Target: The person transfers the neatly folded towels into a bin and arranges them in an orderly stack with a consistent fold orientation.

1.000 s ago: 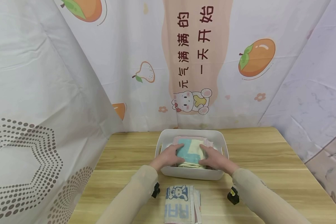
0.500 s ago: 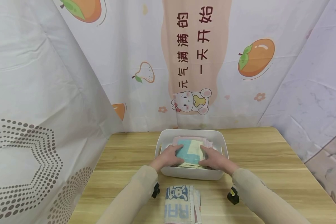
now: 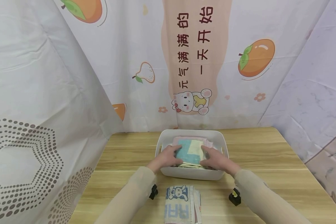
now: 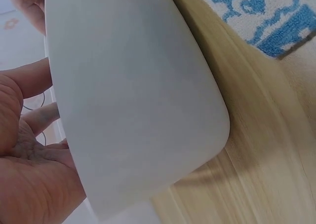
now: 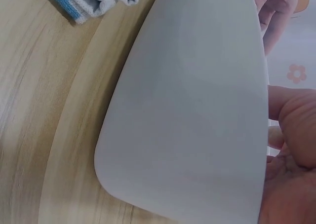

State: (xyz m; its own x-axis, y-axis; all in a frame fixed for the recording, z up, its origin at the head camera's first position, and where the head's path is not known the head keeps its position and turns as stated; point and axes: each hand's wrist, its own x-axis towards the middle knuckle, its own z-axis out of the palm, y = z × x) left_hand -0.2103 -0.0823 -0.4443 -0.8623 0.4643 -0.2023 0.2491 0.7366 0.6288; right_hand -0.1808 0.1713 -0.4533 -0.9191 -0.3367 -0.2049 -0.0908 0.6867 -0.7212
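A folded teal and pale-yellow towel (image 3: 189, 151) lies in a white basket (image 3: 191, 174), on top of a pink cloth (image 3: 208, 143). My left hand (image 3: 168, 156) reaches over the basket's near left rim, its thumb and fingers spread beside the towel's left edge. Over the near right rim, my right hand (image 3: 215, 158) is spread likewise at the towel's right edge. Both wrist views show the basket's outer wall (image 4: 133, 95) hiding the fingertips, so contact with the towel is hard to tell. In front of the basket lies a folded blue and white towel (image 3: 180, 203) with a bear pattern.
The basket stands towards the back of a wooden table (image 3: 257, 155). A printed curtain (image 3: 145, 93) hangs behind the table's back edge, with more hanging cloth at left and right. Dark wrist-worn devices (image 3: 235, 197) sit below both cuffs.
My hands have drawn slightly apart, the left one a little to the left and the right one a little to the right. Both towels stay where they were.
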